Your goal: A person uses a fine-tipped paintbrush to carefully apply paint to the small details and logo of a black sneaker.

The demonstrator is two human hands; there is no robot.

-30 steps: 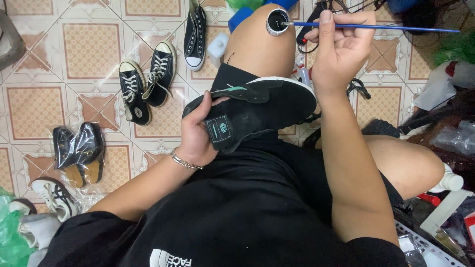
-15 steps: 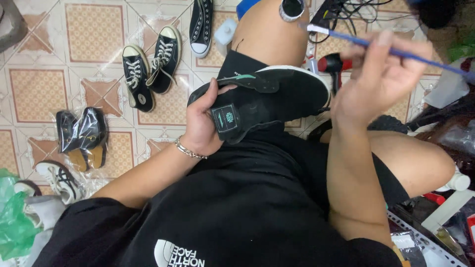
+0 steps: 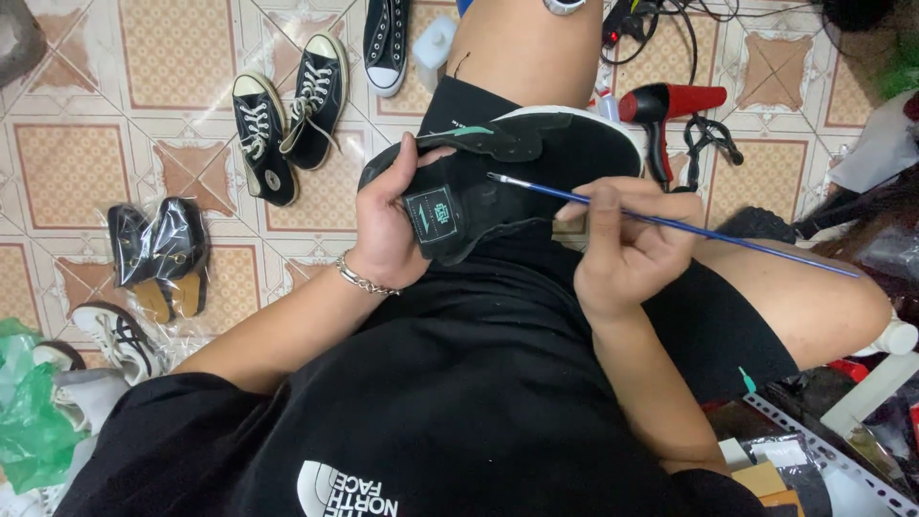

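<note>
— What's the floor like?
— Tiled: cream squares, each framing an orange patterned panel, with brown diamond motifs where the corners meet.
— Anything lying on it?
— A pair of black canvas sneakers with white laces near the top, a third black sneaker beyond them, and shoes wrapped in clear plastic to the left. A green plastic bag sits at the lower left corner.
— And the right side?
— A red hair dryer with black cables tangled beside it. The light is even and bright.
</note>
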